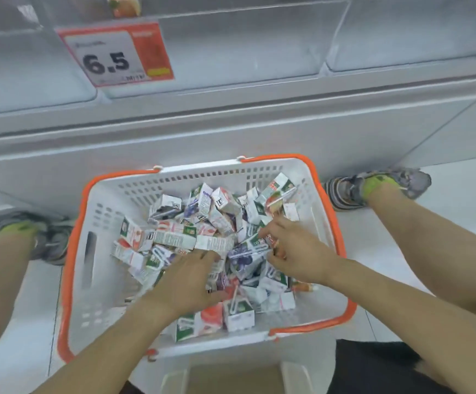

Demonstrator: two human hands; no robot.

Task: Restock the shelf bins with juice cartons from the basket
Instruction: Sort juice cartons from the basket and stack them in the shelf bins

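White shelf bins (pixel 231 52) stand beyond the basket (pixel 328 223), nearly bare. Inside the basket, the left hand (pixel 187 280) presses spread fingers on the juice cartons (pixel 174 237); the right hand (pixel 293 251) pinches some. Best gather same-flavour cartons, gripped squarely.

A white basket (pixel 94 280) with orange rim sits on the floor below the clear shelf bins (pixel 231 52), holding a jumbled heap of small juice cartons (pixel 174 237) (purple and red prints, seemingly).
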